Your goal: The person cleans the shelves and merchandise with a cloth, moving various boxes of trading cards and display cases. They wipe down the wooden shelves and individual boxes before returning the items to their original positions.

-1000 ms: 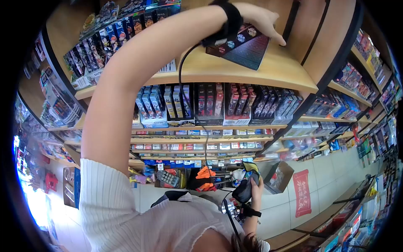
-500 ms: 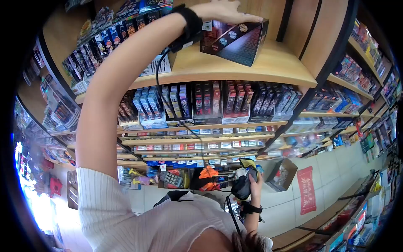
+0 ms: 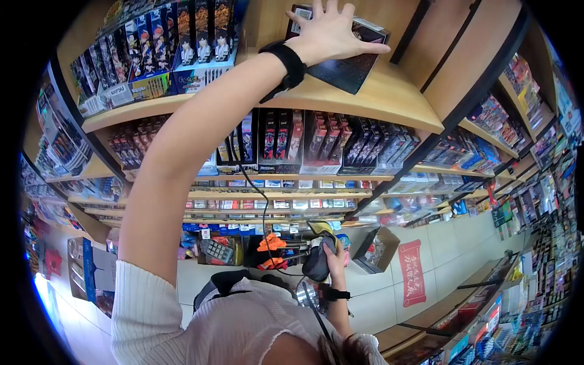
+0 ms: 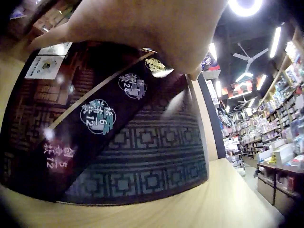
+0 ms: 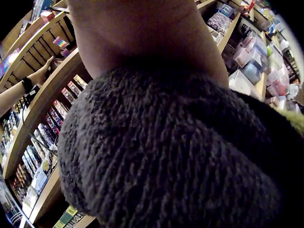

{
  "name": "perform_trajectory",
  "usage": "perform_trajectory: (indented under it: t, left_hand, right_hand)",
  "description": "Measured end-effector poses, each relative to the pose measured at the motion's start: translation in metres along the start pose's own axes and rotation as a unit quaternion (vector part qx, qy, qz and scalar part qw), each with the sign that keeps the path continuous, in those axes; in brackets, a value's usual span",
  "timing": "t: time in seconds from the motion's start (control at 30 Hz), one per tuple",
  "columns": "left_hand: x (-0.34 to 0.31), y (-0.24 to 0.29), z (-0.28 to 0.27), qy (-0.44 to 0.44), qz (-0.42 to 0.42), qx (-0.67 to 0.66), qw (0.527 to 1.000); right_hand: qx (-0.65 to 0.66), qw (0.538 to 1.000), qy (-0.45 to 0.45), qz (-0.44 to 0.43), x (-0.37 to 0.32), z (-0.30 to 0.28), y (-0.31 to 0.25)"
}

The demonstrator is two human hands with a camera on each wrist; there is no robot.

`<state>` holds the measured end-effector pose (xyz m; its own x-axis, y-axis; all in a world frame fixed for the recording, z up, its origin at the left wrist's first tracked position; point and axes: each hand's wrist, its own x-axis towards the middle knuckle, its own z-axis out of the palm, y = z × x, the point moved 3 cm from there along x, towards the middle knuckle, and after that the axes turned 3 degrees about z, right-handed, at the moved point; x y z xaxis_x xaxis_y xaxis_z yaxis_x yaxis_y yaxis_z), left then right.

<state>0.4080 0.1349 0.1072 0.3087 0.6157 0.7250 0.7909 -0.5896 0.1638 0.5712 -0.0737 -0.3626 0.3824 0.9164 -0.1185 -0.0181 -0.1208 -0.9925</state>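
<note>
My left hand [image 3: 328, 36] spreads its fingers over the top of a dark patterned box [image 3: 344, 74] on the upper wooden shelf [image 3: 389, 100]. From the left wrist view, that hand arches across the box's top edge. A diagonal band with round emblems and Chinese characters crosses the box's front [image 4: 137, 137]. Lower down, in front of my body, my right hand [image 3: 334, 258] grips a bunched, dark grey, fluffy cloth [image 3: 316, 263] with a yellow part at its top. The cloth fills much of the right wrist view, hiding my right fingers there.
Boxed card packs [image 3: 204, 45] stand left of the patterned box, with more packs in rows on the shelf below. A black cable [image 3: 266, 204] hangs from my left wrist. On the floor are an open carton [image 3: 376, 250] and a bin with a keypad-like item [image 3: 220, 250].
My left hand has moved from the box's right side to over its top, fingers now spread. The right hand keeps holding the cloth. The head view has shifted slightly.
</note>
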Motion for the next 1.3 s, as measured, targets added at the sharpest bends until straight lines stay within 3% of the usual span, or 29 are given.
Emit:
perform_trajectory:
  t: [0.23, 0.37, 0.57, 0.6, 0.63, 0.67, 0.7, 0.8, 0.93, 1.0, 1.07, 1.13, 1.23, 1.3]
  left_hand:
    - [0.001, -0.006, 0.005, 0.035, -0.008, -0.017, 0.999]
    - [0.008, -0.01, -0.001, 0.005, -0.053, -0.031, 0.998]
    - [0.051, -0.039, -0.003, 0.02, -0.153, -0.213, 0.965]
    - [0.051, -0.04, -0.01, 0.062, -0.189, -0.251, 0.947]
    - [0.048, -0.041, -0.011, -0.089, -0.132, -0.494, 0.854]
    - [0.046, -0.04, -0.01, -0.074, -0.236, -0.514, 0.821]
    - [0.073, -0.061, 0.018, -0.079, -0.182, -0.547, 0.813]
    - [0.082, -0.071, 0.043, -0.094, -0.238, -0.664, 0.703]
    - [0.079, -0.07, 0.061, -0.12, -0.249, -0.704, 0.654]
    - [0.076, -0.064, 0.061, -0.144, -0.237, -0.695, 0.664]
    - [0.07, -0.058, 0.057, -0.179, -0.205, -0.656, 0.704]
    - [0.063, -0.05, 0.05, -0.207, -0.144, -0.55, 0.796]
    - [0.055, -0.039, 0.035, -0.185, -0.087, -0.258, 0.944]
    - [0.054, -0.044, 0.049, -0.211, -0.099, -0.211, 0.949]
  right_hand:
    - [-0.031, 0.999, 0.001, 0.014, -0.01, 0.0, -0.003]
    - [-0.031, 0.999, 0.022, 0.012, -0.01, -0.008, 0.001]
    - [-0.033, 0.998, 0.043, -0.024, -0.009, -0.016, 0.011]
    - [-0.017, 0.999, 0.04, -0.021, -0.012, -0.016, 0.007]
    - [-0.014, 0.999, 0.044, -0.023, -0.015, -0.015, 0.004]
    - [-0.021, 0.998, 0.058, -0.025, -0.018, -0.015, 0.0]
    - [-0.027, 0.997, 0.073, -0.027, -0.021, -0.015, -0.002]
    - [-0.016, 0.997, 0.072, -0.008, -0.024, -0.02, -0.001]
    - [0.006, 0.998, 0.063, 0.009, -0.023, -0.023, 0.001]
    - [0.011, 0.998, 0.066, 0.016, -0.023, -0.025, 0.001]
    - [0.019, 0.997, 0.067, 0.029, -0.022, -0.025, 0.008]
    - [-0.007, 0.998, 0.069, 0.012, -0.015, -0.027, 0.015]
    - [-0.026, 0.997, 0.068, 0.003, -0.011, -0.024, 0.011]
    - [-0.052, 0.997, 0.059, -0.017, -0.003, -0.023, 0.019]
